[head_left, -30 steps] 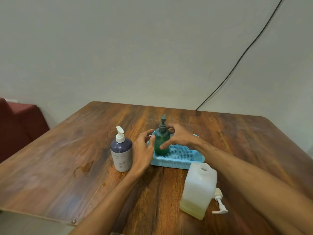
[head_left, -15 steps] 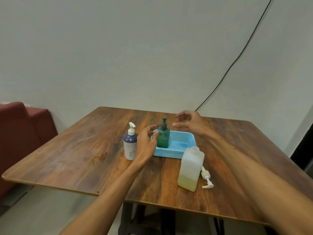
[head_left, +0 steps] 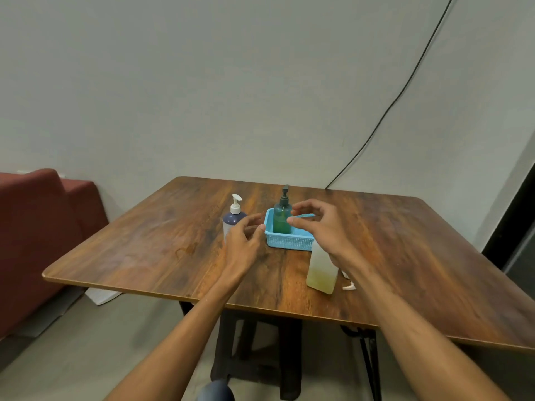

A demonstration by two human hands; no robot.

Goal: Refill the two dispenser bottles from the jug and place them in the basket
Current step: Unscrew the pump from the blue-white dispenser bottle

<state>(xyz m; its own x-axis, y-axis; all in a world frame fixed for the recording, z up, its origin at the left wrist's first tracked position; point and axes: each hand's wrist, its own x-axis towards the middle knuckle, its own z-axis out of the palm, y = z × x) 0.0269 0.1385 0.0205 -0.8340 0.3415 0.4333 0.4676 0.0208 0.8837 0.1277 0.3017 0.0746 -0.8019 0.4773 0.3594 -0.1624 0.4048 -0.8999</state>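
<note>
A green dispenser bottle [head_left: 281, 217] with a dark pump stands upright in the left end of the blue basket [head_left: 288, 241]. A dark blue and white dispenser bottle [head_left: 232, 219] with a white pump stands on the table left of the basket. The translucent jug [head_left: 320, 269], holding a little yellowish liquid, stands in front of the basket, its top hidden by my right wrist. My left hand [head_left: 243, 246] hovers between the blue bottle and the basket, fingers loosely curled, holding nothing. My right hand [head_left: 321, 227] hovers over the basket, fingers relaxed and empty.
A white pump head [head_left: 348, 285] lies on the wooden table [head_left: 162, 244] right of the jug. A red sofa [head_left: 37, 227] stands at the left. A black cable [head_left: 405, 79] runs down the wall behind. A white sheet [head_left: 102, 296] lies on the floor.
Both hands have let go of the green bottle, which now stands in the basket, and drawn back toward me. The camera has pulled back and risen, showing more of the table.
</note>
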